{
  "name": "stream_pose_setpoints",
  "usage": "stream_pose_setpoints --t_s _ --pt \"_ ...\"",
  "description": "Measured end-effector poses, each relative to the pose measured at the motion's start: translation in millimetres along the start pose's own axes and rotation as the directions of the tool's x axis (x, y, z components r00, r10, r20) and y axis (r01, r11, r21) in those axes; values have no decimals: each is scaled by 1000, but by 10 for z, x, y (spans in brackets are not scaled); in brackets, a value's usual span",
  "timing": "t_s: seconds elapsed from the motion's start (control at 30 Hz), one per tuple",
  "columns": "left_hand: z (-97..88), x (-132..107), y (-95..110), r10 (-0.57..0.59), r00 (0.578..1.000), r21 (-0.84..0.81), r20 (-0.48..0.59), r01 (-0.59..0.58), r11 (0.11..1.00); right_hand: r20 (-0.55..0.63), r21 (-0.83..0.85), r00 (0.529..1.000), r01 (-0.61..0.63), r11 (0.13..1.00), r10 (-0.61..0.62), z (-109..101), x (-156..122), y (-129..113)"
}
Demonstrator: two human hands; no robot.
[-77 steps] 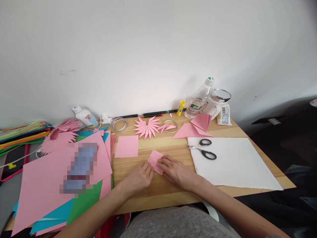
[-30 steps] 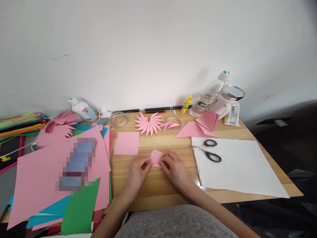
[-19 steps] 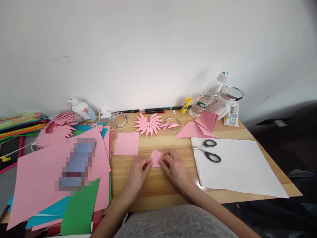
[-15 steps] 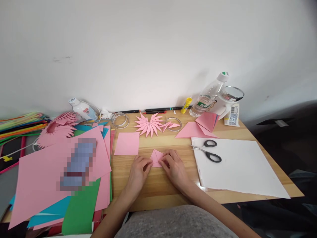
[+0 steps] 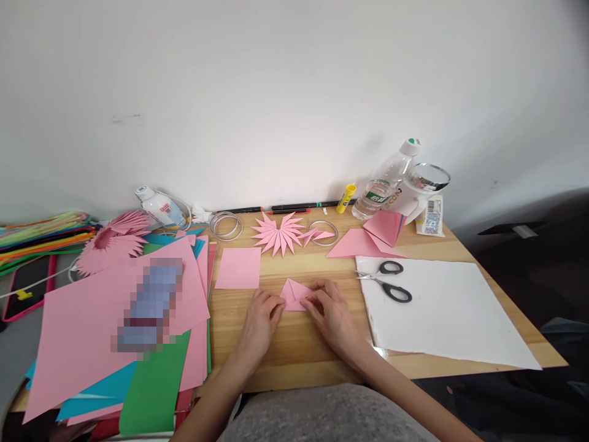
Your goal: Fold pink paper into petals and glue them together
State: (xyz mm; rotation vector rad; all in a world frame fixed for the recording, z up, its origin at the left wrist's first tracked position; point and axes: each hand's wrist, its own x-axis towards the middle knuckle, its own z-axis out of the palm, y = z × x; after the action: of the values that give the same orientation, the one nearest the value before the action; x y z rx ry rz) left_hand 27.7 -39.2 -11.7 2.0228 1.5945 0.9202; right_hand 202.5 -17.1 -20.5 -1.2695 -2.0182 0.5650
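Observation:
A small folded piece of pink paper (image 5: 293, 296) lies between my hands on the wooden table, with creases and overlapping flaps. My left hand (image 5: 263, 316) pinches its left corner. At its right side, my right hand (image 5: 332, 310) pinches the paper between thumb and fingers, partly covering that corner. A flat pink paper square (image 5: 238, 268) lies beyond my left hand. Further back sits a fan-shaped ring of folded pink pieces (image 5: 278, 234), with loose folded pink pieces (image 5: 317, 234) at its right.
Scissors (image 5: 394, 281) rest on a white sheet (image 5: 442, 319) at right. A water bottle (image 5: 384, 184), a white mug (image 5: 421, 184) and a yellow glue stick (image 5: 346, 199) stand near the wall. Pink sheets (image 5: 92, 313) are piled at left. Tape rolls (image 5: 225, 226) lie behind.
My right hand has shifted slightly right along the paper, and more of the folded paper's right side shows. My left hand still pinches the left corner. The view has turned slightly.

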Motion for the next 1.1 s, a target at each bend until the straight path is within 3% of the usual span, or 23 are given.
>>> stream_pose_setpoints --t_s 0.3,0.5,0.6,0.7,0.77,0.87,1.0,1.1 --pt "3 -4 1 -7 1000 30 17 7 1000 -32 -194 1000 -6 981 0 -4 -66 -56" --pt "14 -11 -7 -6 1000 47 24 5 999 -35 -182 999 32 983 -40 -17 -61 -32" --pt "15 -17 -6 8 1000 50 27 -9 999 82 -163 968 250 955 -239 -67 -80 -51" --pt "21 -20 1 17 1000 58 26 -19 998 289 -119 858 472 874 -424 -100 -121 -77" --pt "30 -16 -1 21 1000 57 20 -22 998 386 -129 817 507 852 -428 -96 -146 -86" --pt "32 -12 -25 46 999 35 -8 -45 998 460 -167 796 512 842 -393 -67 -166 -89" --pt "-35 -85 -75 106 990 21 -87 -105 994 471 -192 792 523 830 -390 -46 -156 -97" --pt "-115 -234 -94 166 971 115 -175 -148 982 468 -188 790 528 828 -397 -55 -143 -110"
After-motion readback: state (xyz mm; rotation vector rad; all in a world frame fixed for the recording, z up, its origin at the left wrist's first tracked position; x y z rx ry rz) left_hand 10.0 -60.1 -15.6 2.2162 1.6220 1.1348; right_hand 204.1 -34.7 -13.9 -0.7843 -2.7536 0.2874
